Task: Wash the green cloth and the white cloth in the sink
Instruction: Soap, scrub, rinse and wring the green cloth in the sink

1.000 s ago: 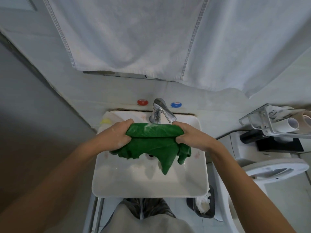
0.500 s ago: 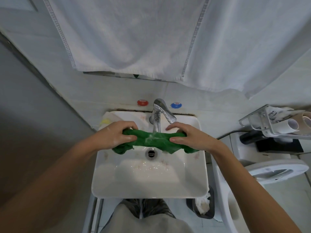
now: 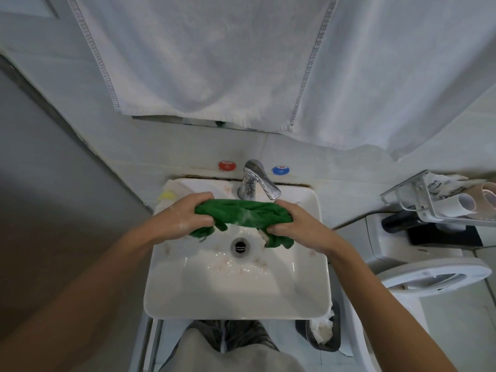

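Note:
A bunched, wet green cloth [image 3: 243,214] is stretched between both hands under the chrome faucet [image 3: 257,181], above the white sink [image 3: 236,296]. My left hand [image 3: 181,220] grips its left end, fingers curled round the fabric. Its right end is gripped by my right hand [image 3: 292,224], and a small tail of cloth hangs below that hand. A crumpled white cloth [image 3: 171,187] with a yellow patch lies on the sink's back-left corner. The drain [image 3: 240,247] is uncovered and the basin floor is wet.
Large white towels [image 3: 214,63] hang on the wall above the sink. Red [image 3: 226,165] and blue [image 3: 280,170] markers flank the faucet. A toilet [image 3: 429,272] and a wire rack with paper rolls [image 3: 445,200] stand at the right. A small bin [image 3: 322,328] sits below.
The cloth went from hanging loosely to a tight twisted roll low in the basin; now both hands hold it slightly thicker and higher, just under the spout.

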